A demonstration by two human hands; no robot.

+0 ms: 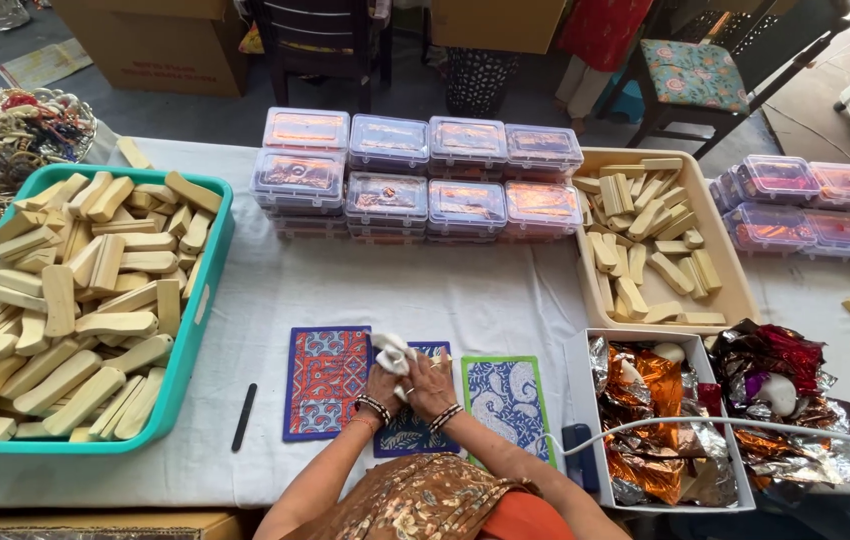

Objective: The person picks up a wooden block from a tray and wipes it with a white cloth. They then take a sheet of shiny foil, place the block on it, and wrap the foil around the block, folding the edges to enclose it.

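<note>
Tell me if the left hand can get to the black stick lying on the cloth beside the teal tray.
Probably yes. The left hand is busy with a white piece, but only a flat printed mat lies between it and the black stick.

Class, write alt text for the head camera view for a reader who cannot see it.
Two hands, left hand and right hand, press a white cloth on a blue patterned mat. A teal tray of wooden blocks lies left, stacked clear plastic boxes behind.

You are at a small craft packing workshop: a cloth-covered table (465,290) carries a teal tray (207,290) of wooden blocks (65,300), stacked clear plastic boxes (425,170), foil wrappers (665,420), with cardboard cartons (155,40) behind.
</note>
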